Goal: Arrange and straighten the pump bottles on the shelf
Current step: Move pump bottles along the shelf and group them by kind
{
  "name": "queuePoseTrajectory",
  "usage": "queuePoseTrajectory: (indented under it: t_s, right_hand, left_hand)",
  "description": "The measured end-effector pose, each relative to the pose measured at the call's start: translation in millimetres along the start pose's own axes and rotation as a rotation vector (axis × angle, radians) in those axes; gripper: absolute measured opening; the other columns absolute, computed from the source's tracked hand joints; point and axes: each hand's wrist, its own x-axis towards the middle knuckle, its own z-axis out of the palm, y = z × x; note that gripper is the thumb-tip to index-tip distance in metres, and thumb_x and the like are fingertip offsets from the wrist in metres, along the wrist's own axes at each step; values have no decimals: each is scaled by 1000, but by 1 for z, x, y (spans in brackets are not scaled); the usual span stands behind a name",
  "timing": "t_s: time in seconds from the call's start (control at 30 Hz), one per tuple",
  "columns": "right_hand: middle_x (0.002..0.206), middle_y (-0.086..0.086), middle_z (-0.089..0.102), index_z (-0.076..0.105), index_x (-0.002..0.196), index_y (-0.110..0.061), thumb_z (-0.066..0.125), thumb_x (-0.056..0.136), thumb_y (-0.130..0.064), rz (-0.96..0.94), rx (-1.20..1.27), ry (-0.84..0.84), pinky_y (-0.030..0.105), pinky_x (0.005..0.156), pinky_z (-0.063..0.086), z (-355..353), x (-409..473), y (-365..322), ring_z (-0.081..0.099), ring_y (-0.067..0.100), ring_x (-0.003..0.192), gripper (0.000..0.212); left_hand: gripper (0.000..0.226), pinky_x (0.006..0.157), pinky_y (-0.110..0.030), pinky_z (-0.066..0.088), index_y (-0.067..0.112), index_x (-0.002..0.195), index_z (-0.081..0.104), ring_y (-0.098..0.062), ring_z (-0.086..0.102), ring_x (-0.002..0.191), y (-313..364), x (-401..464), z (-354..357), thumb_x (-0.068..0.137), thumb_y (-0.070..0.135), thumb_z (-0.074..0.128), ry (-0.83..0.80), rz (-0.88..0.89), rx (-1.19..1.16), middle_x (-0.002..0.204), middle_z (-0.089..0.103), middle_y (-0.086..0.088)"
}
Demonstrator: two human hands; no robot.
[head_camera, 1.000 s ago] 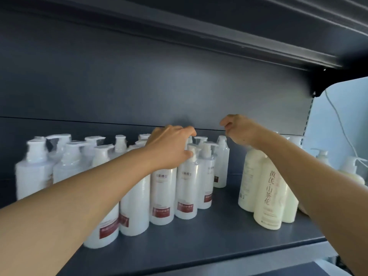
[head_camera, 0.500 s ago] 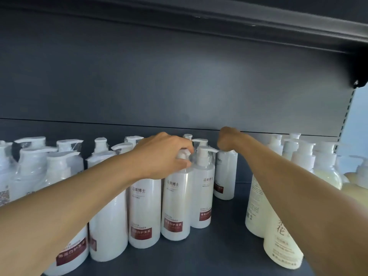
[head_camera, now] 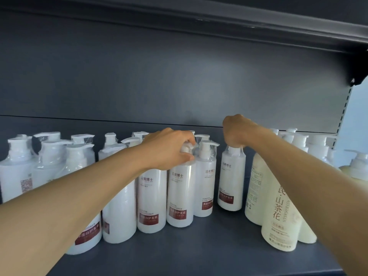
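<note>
A row of tall white plastic pump bottles with dark red label bands, each wrapped in clear film over its pump head, stood upright on the dark grey metal shelf, running from about 8 o'clock in the view up toward the centre. Black characters were printed on their upper bodies, and "KERATIN CONDITIONER" showed above the red bands. The left hand reached in from 8 o'clock and had its fingers and thumb curled round the wrapped pump head of one white red-banded bottle near the middle of the row, which touched its neighbours on both sides. The right hand came in from 4 o'clock, knuckles up, fingers bent down over the top of a separate white red-banded bottle standing apart at the row's 3 o'clock end, closer to the grey back panel; its pump head was hidden beneath the hand, so it appeared gripped from above. Behind the row at 9 o'clock stood wider white pump bottles in clear film. At 4 o'clock, under the right forearm, stood cream-coloured pump bottles with vertical brown characters, more of them ranged behind toward 3 o'clock.
</note>
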Motion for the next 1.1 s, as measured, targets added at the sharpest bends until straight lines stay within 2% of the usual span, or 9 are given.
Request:
queuePoseTrajectory:
  t_s: [0.17, 0.27, 0.33, 0.43, 0.5, 0.57, 0.77, 0.9, 1.1]
  right_hand:
    - [63, 6, 42, 38, 57, -9, 47, 78, 8, -91, 10, 15, 24, 44, 30, -13, -30, 2, 39, 17, 51, 28]
    - [61, 4, 43, 39, 59, -12, 55, 77, 3, -143, 66, 17, 22, 45, 32, -20, -48, -2, 39, 17, 50, 29]
    - [58, 6, 38, 38, 58, -7, 50, 74, 7, -176, 83, 10, 22, 46, 27, -21, -60, -8, 34, 21, 52, 24]
    - [78, 16, 55, 56, 81, 3, 48, 79, 7, -220, 135, 33, 26, 52, 39, -20, -72, -18, 47, 26, 67, 9]
    - [106, 17, 64, 62, 105, 6, 48, 83, 6, -249, 161, 53, 35, 72, 54, -18, -77, -24, 63, 32, 90, 26]
    - [116, 17, 62, 63, 112, 3, 47, 85, 4, -285, 140, 96, 40, 87, 54, -15, -79, -29, 62, 33, 106, 32]
    - [119, 15, 61, 60, 112, -2, 49, 84, 2, -306, 176, 111, 43, 90, 53, 3, -86, -31, 60, 33, 109, 31]
    - [128, 5, 50, 50, 124, -17, 54, 89, -10, -316, 266, 73, 28, 78, 43, 18, -93, -31, 54, 26, 106, 36]
    - [133, 8, 36, 50, 126, -16, 69, 81, -18, -226, 347, 320, 32, 86, 47, 18, -116, -40, 50, 28, 111, 49]
  left_hand:
    - [50, 77, -33, 39, 32, 133, 39, -19, 52, 102, 6, -12, -1, 88, 48, 53, -15, -7, 88, 124, 57, 7]
    - [62, 92, -38, 37, 27, 138, 33, -22, 51, 111, 6, -22, -3, 85, 47, 58, 21, -26, 122, 129, 55, 4]
    - [70, 99, -41, 34, 26, 140, 31, -23, 47, 120, 4, -30, -5, 82, 47, 63, 37, -47, 161, 133, 52, 2]
    - [74, 104, -43, 31, 28, 141, 29, -24, 40, 127, -4, -45, -9, 79, 47, 66, 37, -98, 218, 138, 46, 0]
    - [75, 106, -42, 30, 28, 142, 28, -23, 37, 130, -10, -55, -10, 79, 46, 66, 37, -124, 234, 141, 43, 1]
    - [76, 107, -41, 26, 29, 142, 26, -22, 36, 131, -16, -64, -9, 79, 43, 66, 67, -125, 262, 142, 42, 2]
    - [80, 111, -44, 17, 28, 145, 18, -19, 37, 129, -20, -87, 3, 81, 38, 66, 170, -86, 410, 135, 47, 2]
    - [78, 111, -46, 13, 25, 145, 20, -19, 29, 134, -21, -98, 8, 82, 32, 66, 184, -59, 473, 136, 45, 1]
    - [73, 112, -46, 5, 23, 143, 31, -19, 15, 141, -30, -111, 11, 81, 31, 68, 201, 27, 474, 145, 36, 0]
